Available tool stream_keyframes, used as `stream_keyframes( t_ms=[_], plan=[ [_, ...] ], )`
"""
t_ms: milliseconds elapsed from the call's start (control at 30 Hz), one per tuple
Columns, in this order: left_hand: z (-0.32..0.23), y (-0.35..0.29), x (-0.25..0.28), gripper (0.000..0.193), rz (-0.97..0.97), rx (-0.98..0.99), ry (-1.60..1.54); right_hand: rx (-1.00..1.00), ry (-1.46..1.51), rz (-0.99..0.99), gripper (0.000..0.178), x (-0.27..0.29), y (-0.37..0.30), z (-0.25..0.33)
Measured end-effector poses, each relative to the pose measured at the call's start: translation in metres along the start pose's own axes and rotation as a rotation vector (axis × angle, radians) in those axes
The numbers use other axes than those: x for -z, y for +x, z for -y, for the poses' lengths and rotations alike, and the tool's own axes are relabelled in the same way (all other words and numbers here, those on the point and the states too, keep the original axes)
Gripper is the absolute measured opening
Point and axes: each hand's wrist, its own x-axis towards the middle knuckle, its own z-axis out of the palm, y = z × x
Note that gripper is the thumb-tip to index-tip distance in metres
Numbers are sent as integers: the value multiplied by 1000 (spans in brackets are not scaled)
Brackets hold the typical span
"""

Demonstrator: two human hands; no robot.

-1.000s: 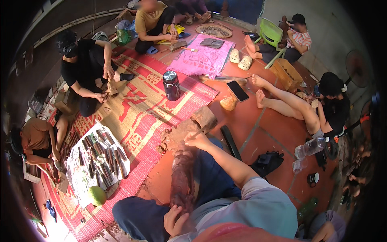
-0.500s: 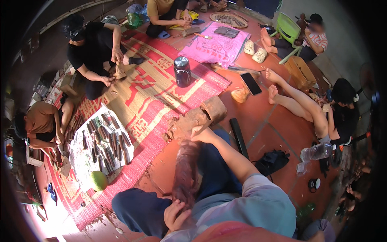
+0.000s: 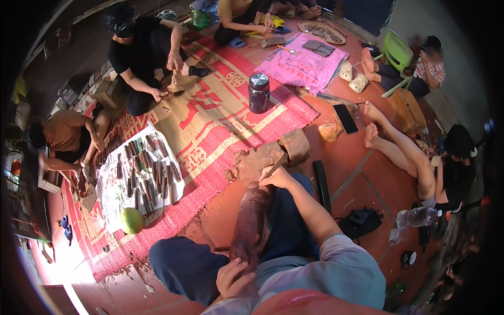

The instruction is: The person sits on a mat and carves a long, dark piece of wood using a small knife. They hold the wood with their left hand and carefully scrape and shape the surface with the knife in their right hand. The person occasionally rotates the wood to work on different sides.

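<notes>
Two bare hands work one long, dark brown clay-coated piece that lies along the person's lap, between the blue-trousered knees. Left hand: fingers curled over the near end of the piece, closed on it. Right hand: at the far end of the piece, fingers folded around the handle of a wooden mallet; its block-shaped head lies just beyond that hand, at the edge of the red-and-tan woven mat.

Landmark for the surroundings: the mat. A lump of brown clay sits on its near edge, just beside the mallet head. Near its middle stands a dark flask with a metal cap. On its left part lies a pale sheet carrying rows of dark carving tools, with a green round fruit at the sheet's near corner. At its far end lies a pink cloth. Off its right edge, on the red tiled floor, a black phone lies flat. Other people sit around the mat; one in black at its far left bends over a small clay piece.
</notes>
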Motion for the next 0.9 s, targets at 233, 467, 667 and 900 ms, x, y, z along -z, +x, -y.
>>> stream_keyframes(
  t_ms=[233,467,667,900],
  plan=[
    [-6,5,-3,20,-48,-12,-6,78,208,-41,14,6,1,-18],
    [1,-5,-6,25,0,-11,-91,-85,324,-79,13,8,8,-32],
    [0,-18,-4,24,-7,18,-59,-37,189,13,15,-10,5,-23],
    [2,-24,-5,22,-87,87,-57,15,82,77,15,-8,18,-1]
  ],
)
